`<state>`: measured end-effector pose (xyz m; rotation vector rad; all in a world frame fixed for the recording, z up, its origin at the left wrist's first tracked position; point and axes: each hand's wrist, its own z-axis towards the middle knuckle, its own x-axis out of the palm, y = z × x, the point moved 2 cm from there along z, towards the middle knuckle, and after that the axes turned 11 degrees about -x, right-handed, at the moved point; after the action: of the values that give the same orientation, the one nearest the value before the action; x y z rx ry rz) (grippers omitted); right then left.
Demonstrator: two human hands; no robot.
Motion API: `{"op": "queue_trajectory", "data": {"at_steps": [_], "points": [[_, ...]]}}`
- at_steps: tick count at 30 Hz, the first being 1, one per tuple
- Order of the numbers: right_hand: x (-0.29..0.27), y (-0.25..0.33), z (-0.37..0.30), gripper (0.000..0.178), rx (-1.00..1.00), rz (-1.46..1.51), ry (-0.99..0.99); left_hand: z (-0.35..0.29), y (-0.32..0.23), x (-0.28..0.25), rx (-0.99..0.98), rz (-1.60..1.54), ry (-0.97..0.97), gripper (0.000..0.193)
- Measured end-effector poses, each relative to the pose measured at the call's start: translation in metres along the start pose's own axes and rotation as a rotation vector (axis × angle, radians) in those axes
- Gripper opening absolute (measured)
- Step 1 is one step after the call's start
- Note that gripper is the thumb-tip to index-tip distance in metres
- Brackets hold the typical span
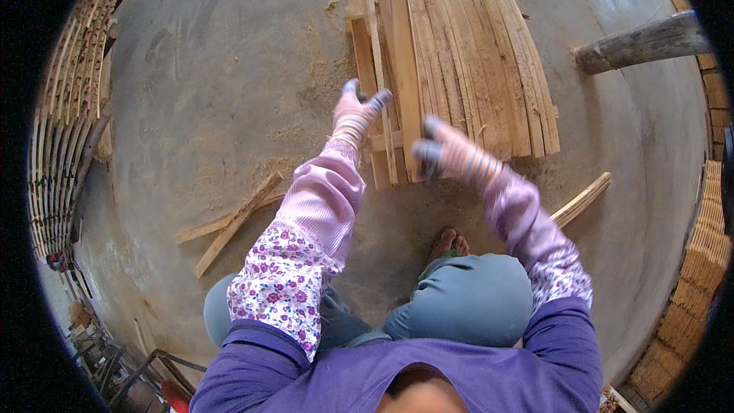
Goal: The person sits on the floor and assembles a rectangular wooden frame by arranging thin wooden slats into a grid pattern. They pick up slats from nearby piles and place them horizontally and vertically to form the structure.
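Observation:
Ahead of me on the floor lies a wide layer of rough wooden planks, set side by side. A longer plank rests over its left part and runs out past the far end. To its left is a narrow wooden strip. My left hand, in a striped glove with grey fingertips, is beside the strip with thumb and fingers apart. My right hand, gloved alike, is just right of the long plank's near end. Its fingers are spread and somewhat blurred, with nothing visible in them.
Loose wood offcuts lie crossed at the left, and another short piece is beyond my right forearm. A round log post rises at the far right. Stacked slats line the left side; bundled wood lines the right.

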<state>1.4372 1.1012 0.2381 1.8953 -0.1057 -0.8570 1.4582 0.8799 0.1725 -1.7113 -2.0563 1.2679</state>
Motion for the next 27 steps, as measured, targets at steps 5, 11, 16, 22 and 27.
{"op": "queue_trajectory", "data": {"at_steps": [5, 11, 16, 22, 27], "points": [[-0.159, 0.120, 0.120, 0.048, -0.329, 0.123, -0.735, 0.036, 0.061, 0.003, 0.069, -0.242, 0.261, 0.057], [-0.119, 0.081, 0.081, 0.046, -0.368, 0.079, -0.520, 0.014, 0.022, -0.008, -0.133, -0.646, 0.631, 0.037], [-0.009, 0.006, 0.042, 0.090, 0.010, 0.230, -0.144, 0.004, 0.008, -0.002, -0.051, -0.713, 0.721, 0.035], [0.006, -0.005, 0.005, 0.101, 0.167, -0.229, -0.303, -0.035, -0.019, 0.057, 0.161, -0.305, 0.592, 0.059], [-0.024, -0.071, -0.087, 0.059, 0.174, 0.001, -0.952, -0.032, -0.028, 0.052, 0.200, -0.182, 0.308, 0.060]]}}
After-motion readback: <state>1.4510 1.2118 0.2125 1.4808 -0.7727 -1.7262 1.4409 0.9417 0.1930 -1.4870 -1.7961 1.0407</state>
